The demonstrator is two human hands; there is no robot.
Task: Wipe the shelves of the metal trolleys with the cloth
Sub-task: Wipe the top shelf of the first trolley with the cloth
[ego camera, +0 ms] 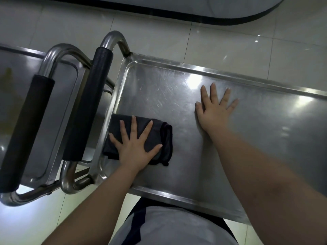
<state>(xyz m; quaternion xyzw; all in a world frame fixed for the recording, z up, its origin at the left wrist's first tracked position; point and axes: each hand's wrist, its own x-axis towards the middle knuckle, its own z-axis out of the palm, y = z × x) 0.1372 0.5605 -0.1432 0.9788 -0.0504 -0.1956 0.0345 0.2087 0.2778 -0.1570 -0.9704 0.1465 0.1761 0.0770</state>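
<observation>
You stood at the near long edge of the trolley shelf [256, 138]. The cloth [159, 131] lay on the shelf at its left end, just inside the rim, and your left hand [135, 144] rested flat on top of it with fingers spread. Your right hand [214, 110] lay flat on the bare shelf, to the right of the cloth and farther from you, apart from it. The trolley handle [92, 103] stood just past the shelf's left end. Left of it was a second trolley [10, 103], with its own handle [26, 129] beside the first. The floor [230, 41] lay behind both.
</observation>
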